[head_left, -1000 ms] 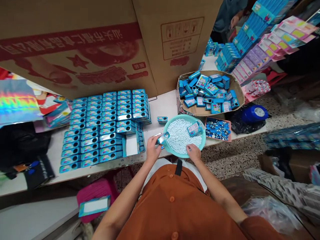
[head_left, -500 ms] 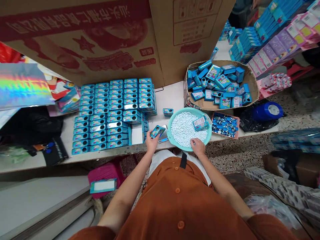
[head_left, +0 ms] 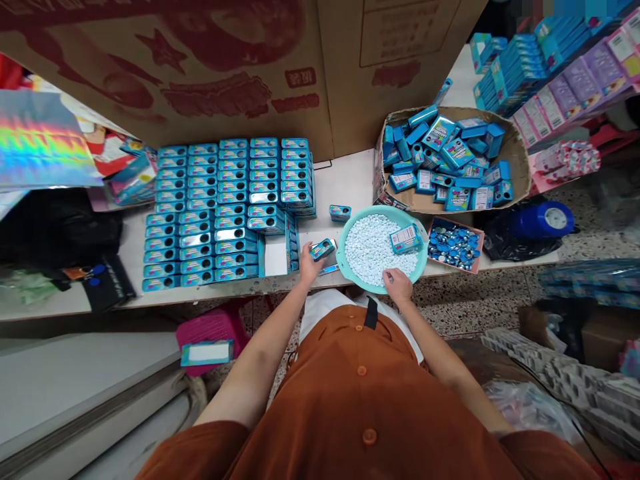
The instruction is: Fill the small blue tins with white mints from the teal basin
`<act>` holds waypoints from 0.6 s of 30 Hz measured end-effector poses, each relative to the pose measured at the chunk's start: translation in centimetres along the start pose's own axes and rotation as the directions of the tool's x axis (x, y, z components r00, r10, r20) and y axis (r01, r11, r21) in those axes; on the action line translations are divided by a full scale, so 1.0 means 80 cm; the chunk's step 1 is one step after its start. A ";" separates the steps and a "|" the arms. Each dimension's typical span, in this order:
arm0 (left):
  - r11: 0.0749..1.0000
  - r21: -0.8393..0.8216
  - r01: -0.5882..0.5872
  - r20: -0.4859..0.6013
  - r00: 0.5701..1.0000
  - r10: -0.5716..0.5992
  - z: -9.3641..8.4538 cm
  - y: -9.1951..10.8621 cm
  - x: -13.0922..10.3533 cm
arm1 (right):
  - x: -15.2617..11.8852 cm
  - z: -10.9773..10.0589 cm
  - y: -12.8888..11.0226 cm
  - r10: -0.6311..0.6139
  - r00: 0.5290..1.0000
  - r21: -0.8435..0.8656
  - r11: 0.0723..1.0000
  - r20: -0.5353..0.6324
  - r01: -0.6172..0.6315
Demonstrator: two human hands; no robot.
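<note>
The left hand (head_left: 309, 267) is closed around a small blue rectangular tin with a dark round opening (head_left: 322, 249), holding it tilted above the white surface (head_left: 345, 175), just left of a round turquoise plastic basin (head_left: 341, 267). The right hand (head_left: 399, 285) is at the near edge of the basin, its fingers narrow and drawn together over small pale pellets (head_left: 370, 247); whether they pinch anything is too small to tell.

A blue printed tin with a white label panel (head_left: 406, 239) lies on the pellets at the basin's right side. Another small blue tin (head_left: 340, 213) sits on the surface just beyond the basin's far left edge, and a flat blue-and-white piece (head_left: 329, 269) lies between the left hand and the basin.

On the left of the surface, blue tins in stacked rows (head_left: 227, 220) show their dark round openings, with an open blue box with a white inside (head_left: 275, 256) at their near right corner. Right of the basin is a shallow pink box (head_left: 479, 257) of round blue and silver caps (head_left: 453, 244). Beyond it, an open brown cardboard tray (head_left: 523, 175) holds a loose heap of blue tins (head_left: 450, 157). A large brown cardboard carton with red print (head_left: 345, 93) stands at the far side.
</note>
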State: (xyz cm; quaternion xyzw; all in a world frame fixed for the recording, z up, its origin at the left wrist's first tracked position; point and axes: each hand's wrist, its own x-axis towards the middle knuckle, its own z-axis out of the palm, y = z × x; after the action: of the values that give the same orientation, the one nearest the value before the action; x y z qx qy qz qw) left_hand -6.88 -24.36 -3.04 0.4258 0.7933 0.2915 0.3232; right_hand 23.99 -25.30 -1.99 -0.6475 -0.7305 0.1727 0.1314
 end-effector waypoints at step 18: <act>0.953 0.006 0.304 0.087 0.949 -0.303 -0.048 -0.098 -0.126 | -0.001 0.003 0.001 0.016 1.000 0.049 0.999 0.008 -0.016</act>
State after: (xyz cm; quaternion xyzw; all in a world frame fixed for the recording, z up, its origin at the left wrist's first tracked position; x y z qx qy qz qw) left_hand -9.32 -37.42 -3.77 0.3098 0.8333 0.2227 0.4000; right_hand 23.95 -25.38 -2.25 -0.6493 -0.7213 0.1941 0.1429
